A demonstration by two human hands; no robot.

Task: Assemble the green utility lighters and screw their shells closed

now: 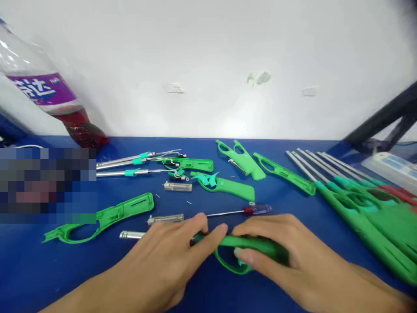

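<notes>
Both hands are on one green long-necked lighter [257,244], which lies crosswise at the front of the blue table, its metal tube pointing left. My left hand [169,254] is closed around the neck end, covering much of the tube. My right hand [280,252] wraps the handle, with the thumb by the trigger ring. A teal piece shows inside the ring. Just beyond my hands lie a screwdriver [257,209] with a purple and red handle and a clear fuel tank [166,218].
Green half shells [130,208], another clear tank [177,187], and metal tubes with wires [137,172] lie around. Several lighters [355,208] are piled at right. A tilted-looking drink bottle [48,91] stands at back left, before the white wall. Small screws [189,202] are scattered centrally.
</notes>
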